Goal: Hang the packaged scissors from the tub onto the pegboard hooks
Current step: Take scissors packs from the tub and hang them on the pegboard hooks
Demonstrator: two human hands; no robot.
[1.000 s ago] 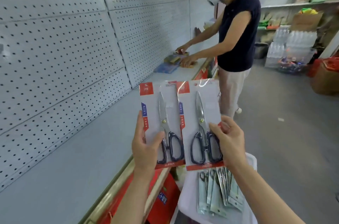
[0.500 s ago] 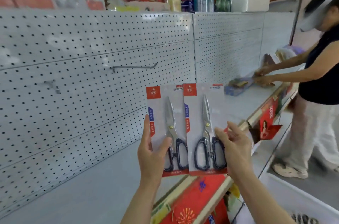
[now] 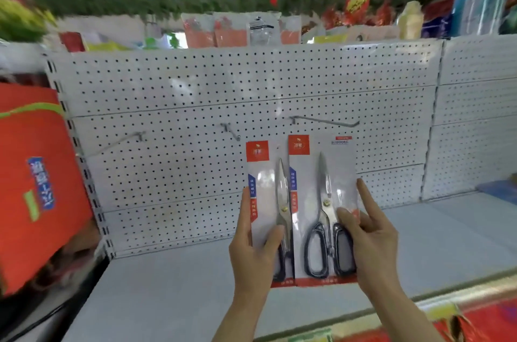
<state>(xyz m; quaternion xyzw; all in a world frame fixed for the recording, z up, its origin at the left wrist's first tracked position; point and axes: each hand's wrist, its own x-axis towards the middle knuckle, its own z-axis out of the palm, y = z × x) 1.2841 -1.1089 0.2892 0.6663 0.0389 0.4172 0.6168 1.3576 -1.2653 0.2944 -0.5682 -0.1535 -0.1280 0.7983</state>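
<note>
The big white pegboard [image 3: 195, 84] is right in front of me, above the gray shelf [image 3: 173, 285]. Three metal hooks stick out of it: a long hook [image 3: 326, 121] on the right, a short hook [image 3: 230, 131] in the middle, and a left hook [image 3: 117, 143]. All three are bare, so I think no scissors are hung yet. I can't see the tub here. My left hand [image 3: 251, 252] is closed around one pack of scissors [image 3: 270, 213], held up straight. My right hand [image 3: 369, 241] pinches a second pack [image 3: 321, 210] just beside it, with one finger pointing up. Both packs sit a bit below the hooks. They still need to go on.
</note>
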